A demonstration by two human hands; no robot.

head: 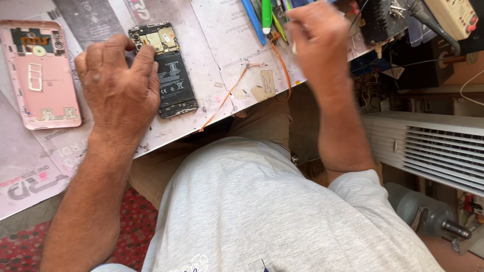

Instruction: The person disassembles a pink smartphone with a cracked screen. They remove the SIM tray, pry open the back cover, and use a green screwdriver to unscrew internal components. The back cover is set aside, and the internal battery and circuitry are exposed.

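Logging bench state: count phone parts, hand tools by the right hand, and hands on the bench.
Opened phone body with battery: 1
Pink back cover: 1
Long tools at the top edge (blue, green), others too hidden to count: 2
Hands (left hand, right hand): 2
Total: 6
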